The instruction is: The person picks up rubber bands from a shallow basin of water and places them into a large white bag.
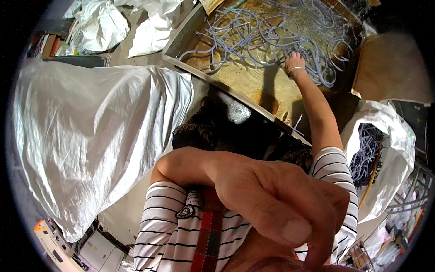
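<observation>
My right hand [295, 62], with a bracelet at the wrist, reaches over a shallow metal tank [213, 78] of water. Its fingers are slightly apart at the water, and their tips are partly hidden. Long grey-blue flexible tubes [253, 38] lie tangled in the tank; some pass right beside this hand. I see no tube clearly gripped in it. Close to the camera, my left hand [272, 192] is raised, its arm bent across my striped shirt. Its fingers are curled, with the thumb folded beside them, and nothing shows in them.
An open white sack [398, 140] at the right holds many short grey-blue pieces and a thin stick. Brown cardboard [392, 68] stands by the tank's right side. A large white sheet [90, 122] drapes over something at the left. White bags [102, 27] lie beyond it.
</observation>
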A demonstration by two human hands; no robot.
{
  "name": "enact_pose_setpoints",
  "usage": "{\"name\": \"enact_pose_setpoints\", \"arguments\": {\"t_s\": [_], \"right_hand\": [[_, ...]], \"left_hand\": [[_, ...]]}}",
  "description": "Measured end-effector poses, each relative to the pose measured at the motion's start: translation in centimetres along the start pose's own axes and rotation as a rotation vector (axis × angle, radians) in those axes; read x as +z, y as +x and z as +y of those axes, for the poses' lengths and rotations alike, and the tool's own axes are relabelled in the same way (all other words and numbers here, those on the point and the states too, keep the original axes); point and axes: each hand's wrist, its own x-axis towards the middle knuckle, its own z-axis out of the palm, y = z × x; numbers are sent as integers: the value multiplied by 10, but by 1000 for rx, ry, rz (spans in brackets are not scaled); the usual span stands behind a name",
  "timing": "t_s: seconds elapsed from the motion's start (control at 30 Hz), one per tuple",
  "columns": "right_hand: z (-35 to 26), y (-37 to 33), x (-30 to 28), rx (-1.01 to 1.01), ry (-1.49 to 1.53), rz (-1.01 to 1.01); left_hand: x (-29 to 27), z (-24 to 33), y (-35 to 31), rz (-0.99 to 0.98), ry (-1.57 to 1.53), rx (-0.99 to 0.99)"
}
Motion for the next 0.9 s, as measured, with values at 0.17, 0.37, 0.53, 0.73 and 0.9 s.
{"name": "enact_pose_setpoints", "arguments": {"t_s": [0.17, 0.37, 0.53, 0.73, 0.9], "right_hand": [[-14, 18, 29, -95, -226, 66], [-20, 1, 33, -386, 83, -181], [-27, -52, -2, -201, 638, -92], [-31, -104, -56, -69, 943, 130], [-48, -135, -79, -281, 667, 149]], "left_hand": [[-36, 17, -9, 60, 143, 87], [-87, 28, -33, 929, 740, -385], [-174, 3, -73, 1399, 643, -215], [-236, 3, -87, 1673, 496, -328], [-283, 0, -83, 1498, 272, 43]]}}
